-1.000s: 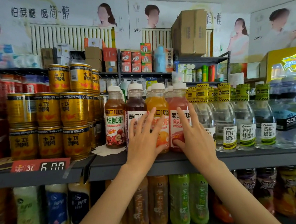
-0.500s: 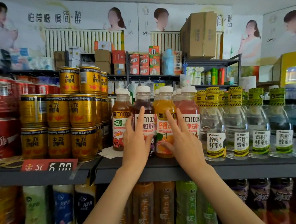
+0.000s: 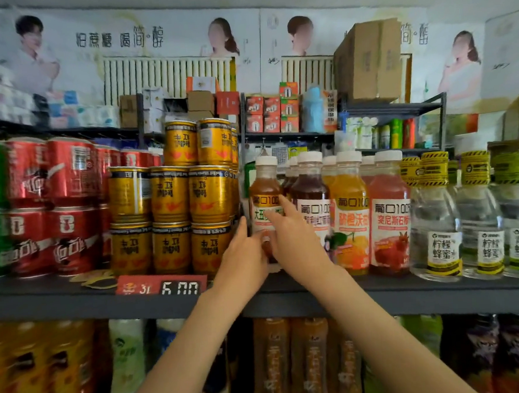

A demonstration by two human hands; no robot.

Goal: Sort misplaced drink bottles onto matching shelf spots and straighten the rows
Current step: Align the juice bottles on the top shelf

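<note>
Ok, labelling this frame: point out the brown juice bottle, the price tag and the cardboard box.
brown juice bottle [image 3: 264,186]: head view, shoulder.
price tag [image 3: 162,288]: head view, face.
cardboard box [image 3: 369,60]: head view, front side.

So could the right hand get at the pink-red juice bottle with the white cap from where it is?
Probably yes. The right hand rests on the brown juice bottle; the pink-red juice bottle stands at the shelf's front edge further right, nothing before it.

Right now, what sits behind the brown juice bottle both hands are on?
Behind the brown juice bottle, white caps and dark shoulders of more bottles show. Their lower bodies are hidden by the front row, the left hand and the right hand.
</note>
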